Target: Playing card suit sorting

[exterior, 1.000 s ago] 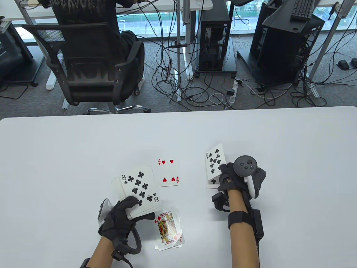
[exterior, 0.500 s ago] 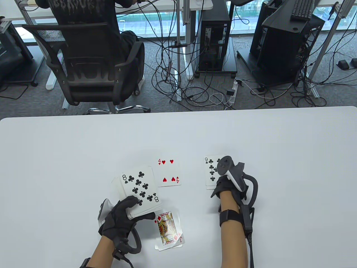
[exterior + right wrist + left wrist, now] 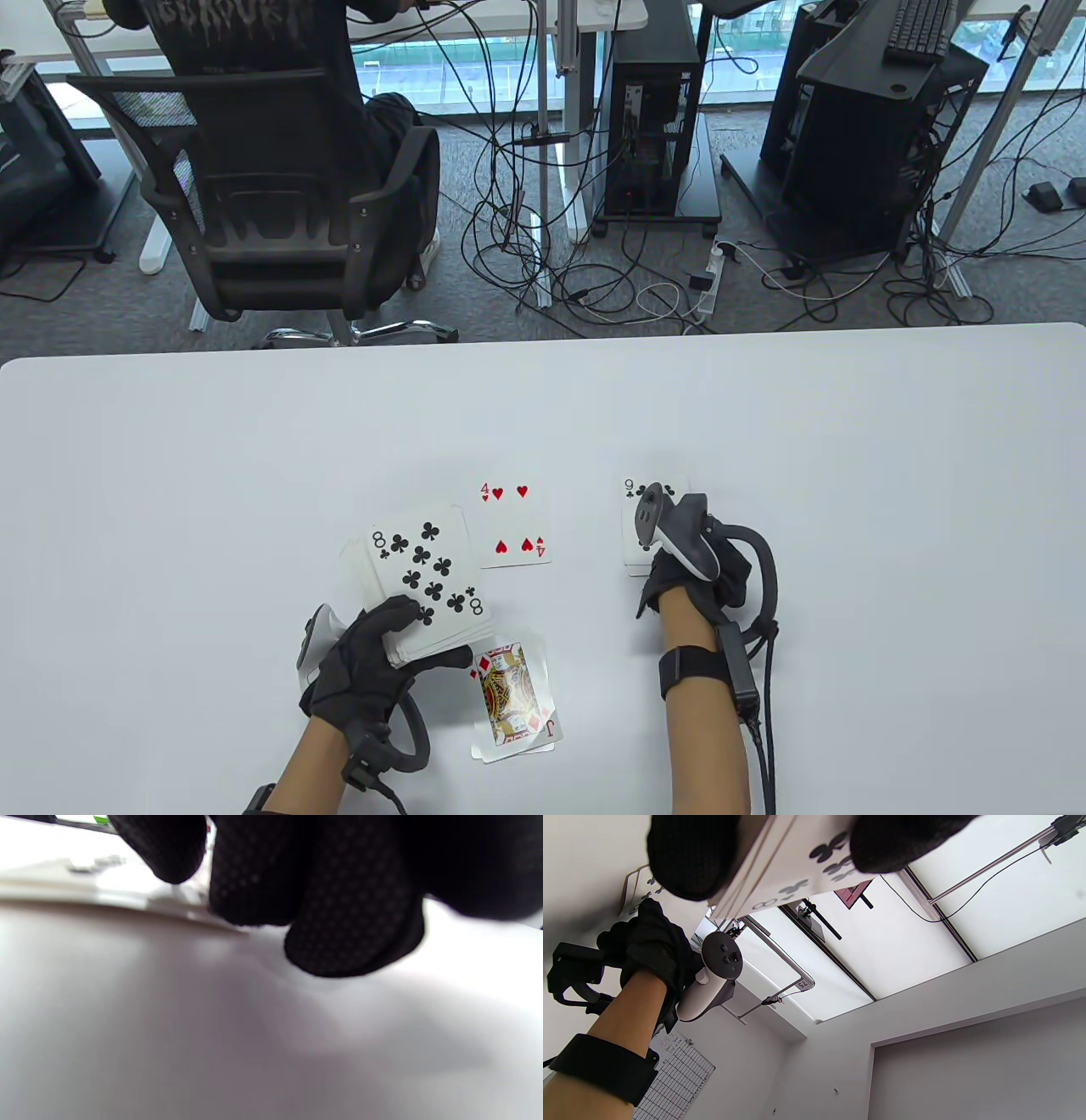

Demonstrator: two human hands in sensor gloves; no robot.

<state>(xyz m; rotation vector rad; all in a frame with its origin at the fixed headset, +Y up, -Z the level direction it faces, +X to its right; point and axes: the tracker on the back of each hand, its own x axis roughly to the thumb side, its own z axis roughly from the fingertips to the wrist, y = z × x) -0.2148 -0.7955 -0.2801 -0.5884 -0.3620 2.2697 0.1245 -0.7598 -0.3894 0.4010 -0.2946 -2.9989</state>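
My left hand (image 3: 365,666) grips a face-up deck (image 3: 424,586) with the eight of clubs on top; in the left wrist view its fingers (image 3: 691,853) clamp that deck (image 3: 793,861). The nine of clubs (image 3: 632,509) lies flat on a small pile at the right. My right hand (image 3: 666,570) hovers low over its near end, mostly hidden by the tracker. In the right wrist view the fingertips (image 3: 352,938) touch the table at the card's edge. A four of hearts (image 3: 513,522) lies in the middle. A jack of diamonds (image 3: 513,696) tops a pile near the front.
The white table (image 3: 254,475) stretches wide on both sides of the cards. Beyond its far edge a person sits in a black office chair (image 3: 280,195), with cables and computer towers (image 3: 653,110) on the floor.
My right hand brought the tilted nine of clubs down flat onto the right pile, then rolled left over it. The left hand and deck stayed still.
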